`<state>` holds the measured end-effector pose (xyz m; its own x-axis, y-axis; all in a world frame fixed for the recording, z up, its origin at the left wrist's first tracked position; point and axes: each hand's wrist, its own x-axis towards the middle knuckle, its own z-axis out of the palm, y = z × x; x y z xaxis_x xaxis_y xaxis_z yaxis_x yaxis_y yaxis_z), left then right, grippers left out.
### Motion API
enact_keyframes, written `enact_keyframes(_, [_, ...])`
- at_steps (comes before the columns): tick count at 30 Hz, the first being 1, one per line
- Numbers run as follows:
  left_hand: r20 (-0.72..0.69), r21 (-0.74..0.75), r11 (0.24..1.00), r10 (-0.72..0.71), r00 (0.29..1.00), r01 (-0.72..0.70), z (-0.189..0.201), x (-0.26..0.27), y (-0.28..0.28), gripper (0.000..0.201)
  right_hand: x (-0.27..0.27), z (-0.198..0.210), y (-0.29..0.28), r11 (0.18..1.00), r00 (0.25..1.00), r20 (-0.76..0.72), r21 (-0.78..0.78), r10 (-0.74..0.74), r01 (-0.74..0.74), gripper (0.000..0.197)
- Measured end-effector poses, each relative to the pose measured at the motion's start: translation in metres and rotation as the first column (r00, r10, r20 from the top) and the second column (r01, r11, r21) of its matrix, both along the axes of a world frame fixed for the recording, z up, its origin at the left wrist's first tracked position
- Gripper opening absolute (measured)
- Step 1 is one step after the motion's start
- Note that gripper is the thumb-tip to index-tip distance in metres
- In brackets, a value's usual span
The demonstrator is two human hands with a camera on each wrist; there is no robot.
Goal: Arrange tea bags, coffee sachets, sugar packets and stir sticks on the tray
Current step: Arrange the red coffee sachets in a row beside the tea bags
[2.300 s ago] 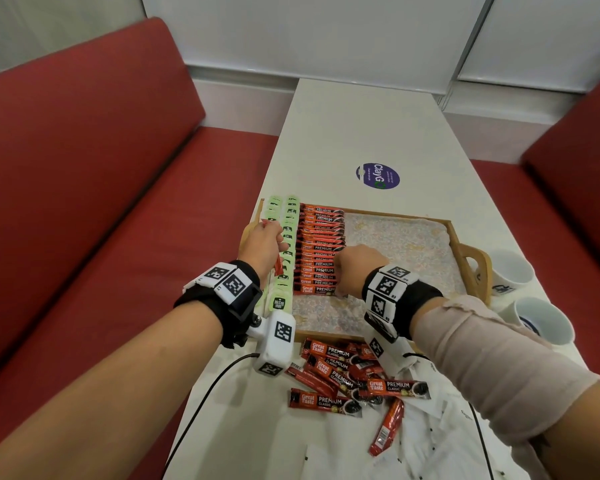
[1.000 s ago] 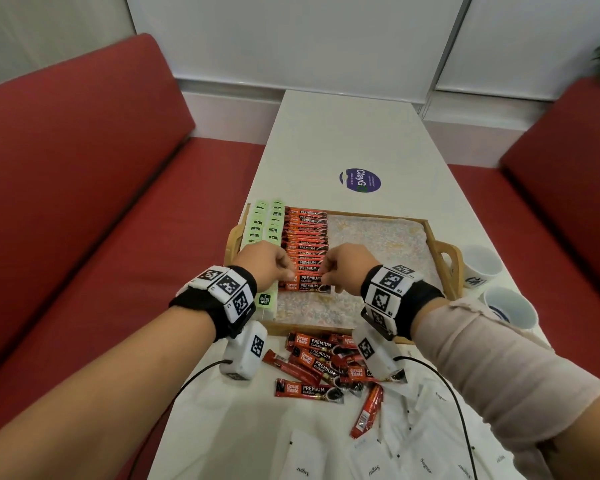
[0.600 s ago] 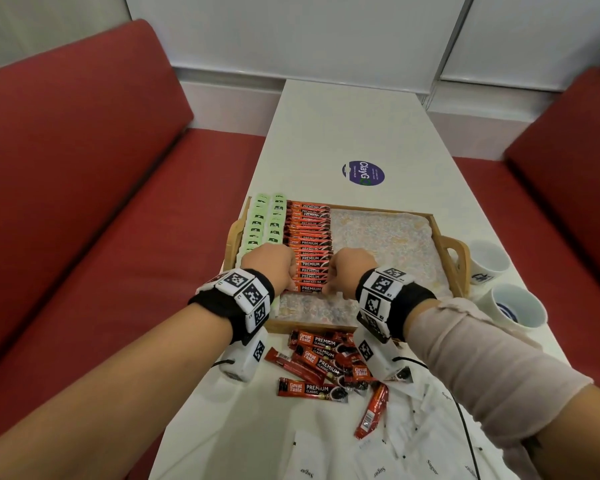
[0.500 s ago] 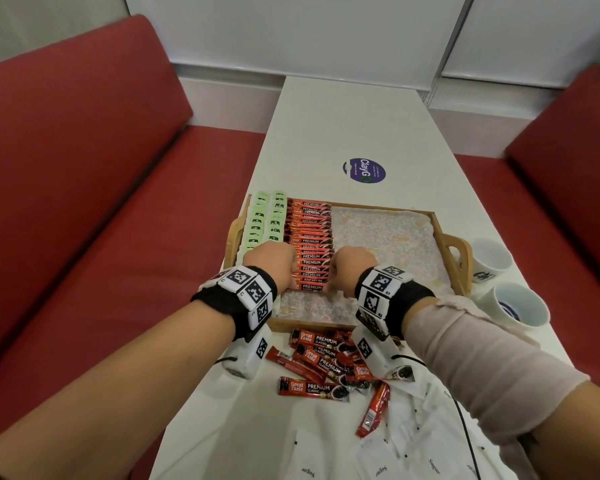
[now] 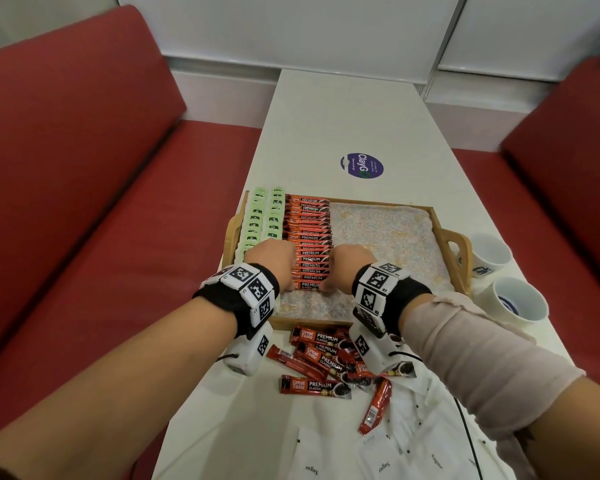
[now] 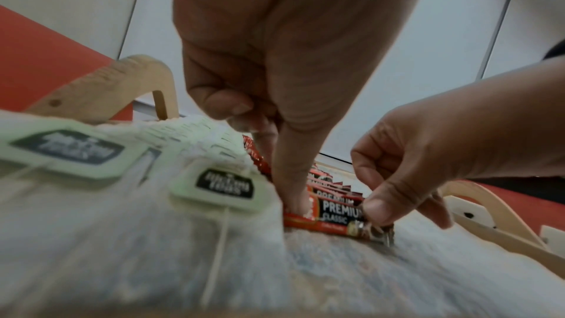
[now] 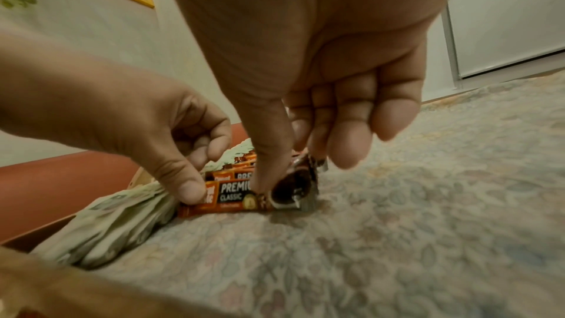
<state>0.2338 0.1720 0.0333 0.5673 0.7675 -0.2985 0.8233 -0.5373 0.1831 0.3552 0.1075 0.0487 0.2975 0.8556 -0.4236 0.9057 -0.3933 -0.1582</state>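
A wooden tray (image 5: 309,323) with a floral liner holds two columns of green tea bags (image 5: 264,220) at its left and a column of red coffee sachets (image 5: 309,230) beside them. Both hands meet at the nearest sachet (image 5: 307,285) of that column. My left hand (image 5: 288,271) pinches its left end, thumb pressed down on it (image 6: 290,200), other fingers curled. My right hand (image 5: 329,282) pinches the right end (image 7: 275,178) between thumb and fingertips. The sachet (image 7: 232,195) lies flat on the liner against the row.
Loose coffee sachets (image 5: 321,355) lie on the white table just before the tray. White sugar packets (image 5: 385,459) are spread nearer me. Two white mugs (image 5: 490,258) (image 5: 520,303) stand right of the tray. Red benches flank the table.
My left hand came off the tea bag column and joined the right at the sachet row. Over the last half second both hands stay on the nearest sachet.
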Motion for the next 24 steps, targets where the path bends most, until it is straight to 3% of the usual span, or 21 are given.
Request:
enact_keyframes(5, [0.136,-0.041,0.999,0.022,0.99,-0.016,0.009,-0.012,-0.008,0.039,-0.004,0.013,-0.014,0.998,0.998,-0.068,0.061,-0.003,0.007,0.019])
enact_keyframes(9, [0.257,-0.062,0.998,0.042,0.966,-0.027,0.015,-0.021,-0.023,0.034,-0.007,0.026,-0.035,0.988,0.995,-0.097,0.146,-0.033,0.047,0.037])
enact_keyframes(15, [0.346,-0.114,0.993,0.059,0.936,-0.021,0.016,-0.034,-0.052,0.02,-0.008,0.036,-0.079,0.986,0.997,-0.078,0.164,-0.021,0.033,0.017])
enact_keyframes(24, [0.363,-0.147,0.988,0.005,0.932,0.052,0.013,-0.043,-0.099,0.023,-0.008,0.025,-0.133,0.998,1.0,0.025,0.063,0.0,-0.002,0.054])
